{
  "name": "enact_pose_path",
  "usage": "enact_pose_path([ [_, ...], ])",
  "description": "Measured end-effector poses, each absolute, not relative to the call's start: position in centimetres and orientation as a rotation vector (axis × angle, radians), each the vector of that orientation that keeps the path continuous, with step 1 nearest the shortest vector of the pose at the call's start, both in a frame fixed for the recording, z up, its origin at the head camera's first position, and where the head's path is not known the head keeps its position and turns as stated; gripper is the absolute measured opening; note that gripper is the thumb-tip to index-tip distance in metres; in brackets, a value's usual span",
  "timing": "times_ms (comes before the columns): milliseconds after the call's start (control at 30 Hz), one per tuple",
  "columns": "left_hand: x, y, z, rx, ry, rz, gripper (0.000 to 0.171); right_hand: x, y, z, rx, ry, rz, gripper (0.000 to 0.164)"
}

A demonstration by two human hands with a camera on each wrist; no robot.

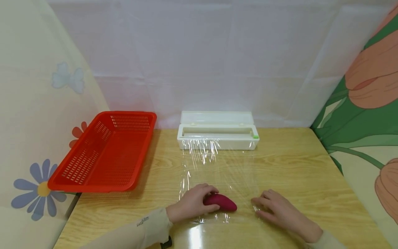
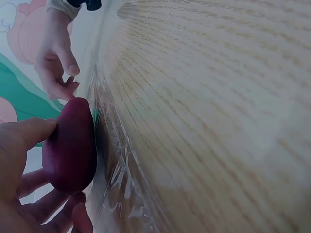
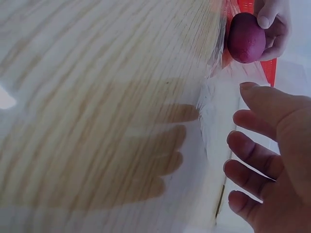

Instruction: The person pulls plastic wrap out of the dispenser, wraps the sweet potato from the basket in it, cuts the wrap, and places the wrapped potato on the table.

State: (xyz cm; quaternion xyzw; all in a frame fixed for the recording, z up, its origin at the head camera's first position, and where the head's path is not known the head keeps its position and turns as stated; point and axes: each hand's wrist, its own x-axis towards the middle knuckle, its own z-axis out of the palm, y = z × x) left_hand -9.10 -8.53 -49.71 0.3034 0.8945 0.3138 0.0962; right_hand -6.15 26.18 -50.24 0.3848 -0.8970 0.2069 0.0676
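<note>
A smooth purple-red object shaped like a sweet potato lies on a sheet of clear cling film spread over the table. My left hand holds its left end, thumb on the near side and fingers on the far side, as the left wrist view also shows. The film runs back to a white cling film dispenser with its lid raised. Just beyond the film's right edge hovers my right hand, fingers loosely bent and nothing between them in the right wrist view. Whether its fingertips touch the film, I cannot tell.
A red plastic basket with slotted sides stands at the left of the wooden table. White cloth hangs behind, and printed floral cloths flank both sides. A small green piece sits at the dispenser's right end.
</note>
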Motion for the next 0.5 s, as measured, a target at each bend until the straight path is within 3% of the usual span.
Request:
enact_pose_path([
  [233,-8.9,-8.8,-49.7,0.914,2.649,0.951,0.042,-6.4,25.4,-50.1,1.207,-2.664,0.628,0.023],
  [500,-9.0,-8.9,-49.9,0.841,2.623,1.046,0.035,-6.9,24.1,-50.5,1.446,-2.510,0.742,0.020],
])
